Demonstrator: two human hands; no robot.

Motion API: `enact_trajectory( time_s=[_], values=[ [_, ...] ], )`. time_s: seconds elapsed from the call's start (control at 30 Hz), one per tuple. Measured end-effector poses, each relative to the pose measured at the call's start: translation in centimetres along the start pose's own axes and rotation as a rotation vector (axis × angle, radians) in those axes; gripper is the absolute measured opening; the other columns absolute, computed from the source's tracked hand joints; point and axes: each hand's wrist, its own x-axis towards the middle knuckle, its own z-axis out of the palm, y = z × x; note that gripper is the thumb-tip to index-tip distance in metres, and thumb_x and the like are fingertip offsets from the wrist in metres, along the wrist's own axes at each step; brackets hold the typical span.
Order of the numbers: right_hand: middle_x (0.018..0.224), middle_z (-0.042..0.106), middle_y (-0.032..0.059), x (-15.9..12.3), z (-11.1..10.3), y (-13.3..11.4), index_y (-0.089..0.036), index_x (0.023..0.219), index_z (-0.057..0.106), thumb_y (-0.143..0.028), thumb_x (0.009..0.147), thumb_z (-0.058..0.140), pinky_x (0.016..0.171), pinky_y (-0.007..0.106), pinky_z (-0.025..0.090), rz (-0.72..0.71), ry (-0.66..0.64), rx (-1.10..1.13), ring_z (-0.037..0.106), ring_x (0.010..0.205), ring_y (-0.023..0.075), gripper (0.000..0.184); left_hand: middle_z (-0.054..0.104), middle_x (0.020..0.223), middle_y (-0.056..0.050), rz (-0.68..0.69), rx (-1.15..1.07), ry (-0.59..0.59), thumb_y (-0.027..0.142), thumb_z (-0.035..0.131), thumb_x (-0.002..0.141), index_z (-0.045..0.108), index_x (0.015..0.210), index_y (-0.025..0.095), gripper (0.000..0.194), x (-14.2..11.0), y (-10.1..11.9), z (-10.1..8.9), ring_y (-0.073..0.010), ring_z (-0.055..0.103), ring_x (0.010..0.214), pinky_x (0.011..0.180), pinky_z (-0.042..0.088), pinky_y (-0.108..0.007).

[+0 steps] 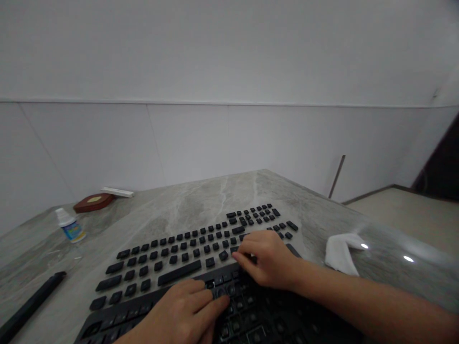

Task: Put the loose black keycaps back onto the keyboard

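Observation:
Several loose black keycaps (186, 248) lie in rows on the grey marble table (215, 196), set out like a keyboard layout. Just in front of them sits a black keyboard base (251, 317) with bare switches. My left hand (182, 310) rests on the base's near left part, fingers stretched flat and pointing right. My right hand (268, 260) is at the base's far edge. Its fingers are curled and pressed together by the nearest keycaps, and what they hold, if anything, is hidden.
A crumpled white cloth (340, 253) lies right of the keycaps. At the far left stand a small white-capped bottle (70, 227), a red-brown box (93, 202) and a flat white item (117, 192). A black stick (32, 301) lies at the left edge. A white wall is behind.

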Motion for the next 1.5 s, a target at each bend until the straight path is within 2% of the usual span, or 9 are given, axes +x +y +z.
enact_trajectory(
  time_s=[0.1, 0.3, 0.47, 0.67, 1.03, 1.23, 1.3, 1.4, 1.5],
  values=[
    [0.087, 0.075, 0.0061, 3.0, -0.8, 3.2, -0.019, 0.092, 0.076, -0.025, 0.09, 0.061, 0.075, 0.031, 0.048, 0.188, -0.139, -0.1, 0.068, 0.081, 0.0193, 0.016, 0.065, 0.072, -0.005, 0.012, 0.014, 0.023, 0.006, 0.041, 0.092, 0.062, 0.114, 0.014, 0.032, -0.2, -0.2, 0.4, -0.0195, 0.066, 0.066, 0.067, 0.059, -0.031],
    [0.099, 0.073, 0.0071, 9.4, 0.0, 9.0, -0.017, 0.098, 0.074, -0.028, 0.09, 0.067, 0.087, 0.038, 0.052, 0.239, -0.401, -0.168, 0.067, 0.097, 0.022, 0.016, 0.064, 0.069, -0.004, 0.042, 0.014, 0.064, 0.008, 0.04, 0.095, 0.062, 0.114, 0.013, 0.029, -0.4, -1.0, 1.2, -0.019, 0.064, 0.063, 0.063, 0.059, -0.03],
    [0.105, 0.067, 0.0059, 11.5, 1.8, 10.5, -0.014, 0.104, 0.066, -0.036, 0.095, 0.062, 0.088, 0.041, 0.054, 0.236, -0.599, -0.2, 0.065, 0.097, 0.0206, 0.025, 0.063, 0.069, -0.005, 0.062, 0.013, 0.022, 0.009, 0.04, 0.098, 0.061, 0.113, 0.011, 0.027, -0.7, -1.1, 1.6, -0.019, 0.062, 0.059, 0.056, 0.056, -0.03],
    [0.113, 0.065, 0.0073, 12.2, 3.2, 11.0, -0.015, 0.111, 0.064, -0.036, 0.095, 0.061, 0.088, 0.041, 0.054, 0.251, -0.689, -0.228, 0.064, 0.101, 0.0213, 0.026, 0.065, 0.073, -0.004, 0.023, 0.0, 0.026, 0.008, 0.04, 0.095, 0.06, 0.116, 0.012, 0.03, -0.6, -0.7, 1.3, -0.0205, 0.064, 0.066, 0.064, 0.059, -0.034],
    [0.115, 0.064, 0.0083, 12.4, 5.4, 10.7, -0.015, 0.114, 0.062, -0.035, 0.097, 0.059, 0.087, 0.041, 0.055, 0.25, -0.549, -0.27, 0.063, 0.1, 0.0205, 0.026, 0.058, 0.062, 0.0, 0.106, 0.098, 0.092, 0.014, 0.04, 0.101, 0.061, 0.108, 0.013, 0.022, -0.9, -1.8, 2.6, -0.017, 0.055, 0.051, 0.047, 0.046, -0.027],
    [0.105, 0.069, 0.0069, 11.9, 3.2, 8.8, -0.014, 0.103, 0.067, -0.029, 0.096, 0.06, 0.088, 0.039, 0.054, 0.178, -0.38, -0.124, 0.066, 0.096, 0.0189, 0.018, 0.063, 0.07, -0.003, 0.059, 0.042, 0.023, 0.013, 0.04, 0.099, 0.061, 0.115, 0.012, 0.025, -0.9, -1.4, 1.9, -0.0188, 0.062, 0.061, 0.059, 0.056, -0.03],
    [0.097, 0.073, 0.0068, 10.4, 1.7, 7.2, -0.014, 0.099, 0.071, -0.024, 0.094, 0.062, 0.088, 0.033, 0.052, 0.122, -0.314, -0.045, 0.067, 0.093, 0.0177, 0.014, 0.064, 0.07, -0.004, 0.048, 0.026, 0.038, 0.01, 0.04, 0.097, 0.06, 0.116, 0.012, 0.028, -0.9, -1.1, 1.6, -0.0192, 0.062, 0.061, 0.059, 0.057, -0.031],
    [0.091, 0.074, 0.0042, 5.9, -0.3, 4.0, -0.016, 0.093, 0.072, -0.026, 0.089, 0.069, 0.082, 0.026, 0.052, 0.016, -0.265, 0.076, 0.067, 0.086, 0.0144, 0.011, 0.066, 0.074, -0.004, 0.025, 0.015, 0.045, 0.007, 0.04, 0.092, 0.061, 0.116, 0.013, 0.033, -0.7, -0.6, 1.1, -0.0203, 0.064, 0.065, 0.063, 0.059, -0.033],
    [0.09, 0.073, 0.0056, 0.4, -1.1, 1.5, -0.014, 0.09, 0.07, -0.022, 0.09, 0.066, 0.079, 0.027, 0.053, -0.226, -0.097, 0.364, 0.066, 0.084, 0.0141, 0.009, 0.067, 0.078, -0.005, -0.023, 0.012, 0.027, 0.006, 0.041, 0.089, 0.062, 0.114, 0.014, 0.034, -0.5, 0.0, 0.3, -0.0212, 0.066, 0.072, 0.071, 0.06, -0.035]
  ],
)
